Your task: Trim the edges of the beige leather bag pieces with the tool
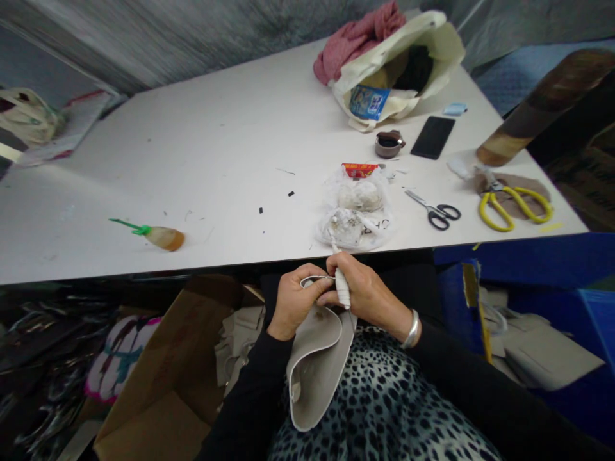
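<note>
My left hand (295, 301) pinches a thin strip of a light grey, leather-like piece (312, 365), and the strip bends into a small loop by the fingers. The rest of that piece hangs curled over my lap. Wrapped round the white-taped handle of a slim tool (343, 288) are the fingers of my right hand (369, 291). The tool's narrow end points up at the table edge, towards a clear plastic bag (379, 237) with white, dirt-specked lumps (346, 225). Both hands are close together, just in front of the table.
On the white table (216, 147) lie a glue bottle (166, 238) with a green nozzle, black-handled scissors (436, 211), yellow-handled cutters (500, 208), a phone (433, 137) and a cloth bag (444, 41). A cardboard box (168, 358) and a blue bin (593, 314) flank my lap.
</note>
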Tool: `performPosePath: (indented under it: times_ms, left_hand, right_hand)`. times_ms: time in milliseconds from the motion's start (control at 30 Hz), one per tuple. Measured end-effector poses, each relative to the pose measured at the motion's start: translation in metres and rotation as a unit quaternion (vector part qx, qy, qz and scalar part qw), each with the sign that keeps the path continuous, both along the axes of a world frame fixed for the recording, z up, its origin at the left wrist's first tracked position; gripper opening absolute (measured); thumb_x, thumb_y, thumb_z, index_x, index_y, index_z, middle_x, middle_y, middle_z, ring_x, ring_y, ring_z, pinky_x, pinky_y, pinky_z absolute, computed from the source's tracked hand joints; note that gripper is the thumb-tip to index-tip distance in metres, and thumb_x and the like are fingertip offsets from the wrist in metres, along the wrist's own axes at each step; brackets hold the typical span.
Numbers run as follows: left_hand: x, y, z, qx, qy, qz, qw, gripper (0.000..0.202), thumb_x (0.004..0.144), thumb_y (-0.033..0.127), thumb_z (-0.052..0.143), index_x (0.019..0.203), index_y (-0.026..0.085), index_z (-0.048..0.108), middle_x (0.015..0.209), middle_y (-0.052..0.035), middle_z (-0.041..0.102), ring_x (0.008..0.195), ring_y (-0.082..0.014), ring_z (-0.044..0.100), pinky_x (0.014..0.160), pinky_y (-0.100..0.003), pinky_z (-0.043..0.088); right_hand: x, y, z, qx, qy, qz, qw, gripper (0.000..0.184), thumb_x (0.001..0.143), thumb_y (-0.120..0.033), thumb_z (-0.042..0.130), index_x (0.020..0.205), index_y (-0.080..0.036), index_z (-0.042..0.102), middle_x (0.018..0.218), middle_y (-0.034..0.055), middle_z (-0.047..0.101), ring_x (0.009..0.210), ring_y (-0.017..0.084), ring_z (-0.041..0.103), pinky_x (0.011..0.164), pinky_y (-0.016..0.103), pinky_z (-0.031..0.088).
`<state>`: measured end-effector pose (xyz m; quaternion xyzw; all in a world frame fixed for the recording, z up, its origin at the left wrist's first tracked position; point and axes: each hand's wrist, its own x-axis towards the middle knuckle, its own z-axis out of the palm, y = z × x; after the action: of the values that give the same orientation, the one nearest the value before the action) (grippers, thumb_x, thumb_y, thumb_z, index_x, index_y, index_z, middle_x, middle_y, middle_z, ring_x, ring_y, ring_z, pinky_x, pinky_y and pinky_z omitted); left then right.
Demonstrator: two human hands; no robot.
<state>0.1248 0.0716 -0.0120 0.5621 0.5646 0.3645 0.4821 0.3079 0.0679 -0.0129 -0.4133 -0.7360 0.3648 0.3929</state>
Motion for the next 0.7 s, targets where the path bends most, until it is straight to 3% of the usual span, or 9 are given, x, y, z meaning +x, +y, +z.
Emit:
performPosePath:
  times_ms: [267,533,600,700]
  left_hand:
    - [-0.006,-0.007,-0.005,0.018,-0.052,-0.014,0.998,0.011,0.081,0.024,0.08,0.073,0.018,0.077,0.078,-0.0032,0.071,0.077,-0.0185,0.064,0.075,-0.03,0.049]
    - [-0.011,-0.02,0.009,0.114,-0.023,-0.061,0.991,0.027,0.096,0.036,0.066,0.084,0.018,0.081,0.09,-0.0094,0.076,0.089,-0.0236,0.069,0.085,-0.036,0.053]
    - [-0.012,-0.026,0.009,0.111,-0.039,-0.045,0.992,0.031,0.098,0.041,0.063,0.091,0.018,0.083,0.096,-0.0112,0.079,0.094,-0.0255,0.071,0.09,-0.038,0.054]
    - [-0.012,-0.033,0.003,0.067,-0.157,0.05,0.984,0.038,0.097,0.049,0.062,0.105,0.017,0.081,0.096,-0.0124,0.08,0.092,-0.0259,0.074,0.09,-0.041,0.057]
  right_hand:
    - [-0.005,-0.003,-0.003,0.021,-0.006,-0.008,1.0,0.02,0.096,-0.029,0.072,0.095,-0.022,0.054,0.086,-0.0014,0.054,0.074,0.014,0.051,0.066,0.025,0.037]
    - [-0.009,-0.017,-0.008,-0.004,0.028,-0.05,0.998,0.015,0.1,-0.036,0.068,0.103,-0.022,0.066,0.092,0.0029,0.068,0.078,0.016,0.063,0.071,0.027,0.048]
    - [-0.009,-0.021,-0.008,-0.01,0.034,-0.058,0.998,0.016,0.099,-0.037,0.07,0.103,-0.021,0.067,0.092,0.0031,0.07,0.078,0.017,0.064,0.072,0.028,0.049]
    - [-0.009,-0.026,-0.008,-0.01,0.015,-0.061,0.998,0.016,0.099,-0.038,0.071,0.098,-0.022,0.071,0.087,0.0025,0.069,0.077,0.017,0.064,0.07,0.028,0.049]
